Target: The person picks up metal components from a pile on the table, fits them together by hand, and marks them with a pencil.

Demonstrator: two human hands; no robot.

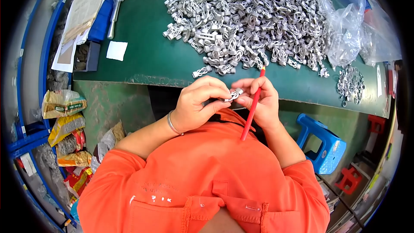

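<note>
My left hand, a bracelet at its wrist, pinches one end of a small grey metal fitting with ridged ends and a looped middle. Opposite it, my right hand has its thumb and finger at the fitting's other end. A red pencil lies between the fingers of my right hand, its point up toward the table edge. Just beyond both hands, a large heap of similar grey metal fittings covers much of the green table. One loose fitting lies near the front edge.
Clear plastic bags and a small pile of metal rings lie at the right. Papers, a grey bin and a white paper square are left. A blue stool stands below; filled sacks line the blue rack.
</note>
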